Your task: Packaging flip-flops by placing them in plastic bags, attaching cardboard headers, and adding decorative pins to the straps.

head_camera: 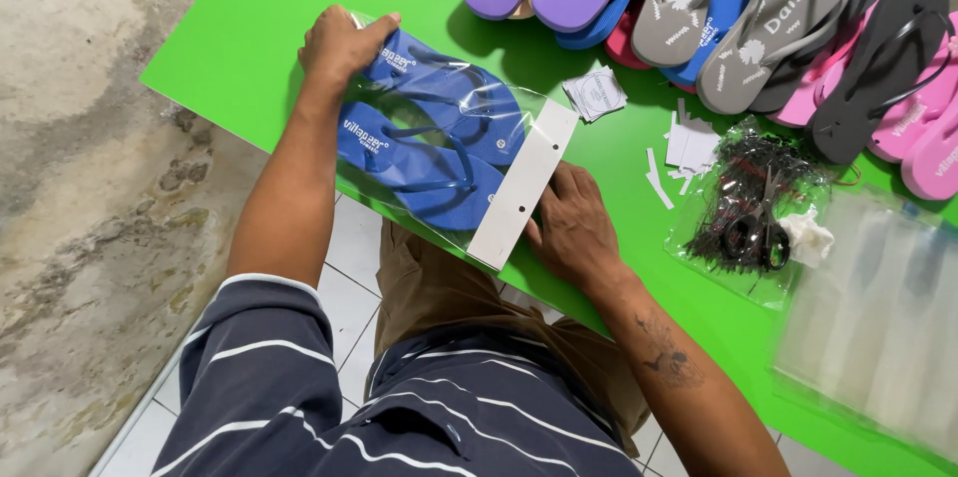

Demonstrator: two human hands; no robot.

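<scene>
Pair of blue flip-flops (pixel 429 143) (foam rubber, matte, thin glossy straps) sits inside a clear plastic bag (pixel 519 108) with a white card header (pixel 524 183), punched with small holes. Bag lies flat near the front edge of the green table (pixel 259 28), angled, header end toward the table's middle.

Left hand (pixel 344 43): palm down, fingers curled over the closed far end of the bag, pressing on the heel of one sandal. Forearm runs straight back over the front edge.

Right hand (pixel 574 228): flat, knuckles up, fingers tucked against the header's long edge, touching card; nothing held in the fist that I can see.

Back edge: row of overlapping flip-flops (pixel 758 18), purple, grey, blue, pink, black. Mid-table: stack of small paper tags (pixel 596 93), loose white paper strips (pixel 689 148), a clear pouch of black ties (pixel 748 193) with scissors (pixel 763 233) on top. Right edge: pile of empty clear bags (pixel 878 317) (blurred).

Open green surface at the left corner beyond the left hand; right side crowded.
</scene>
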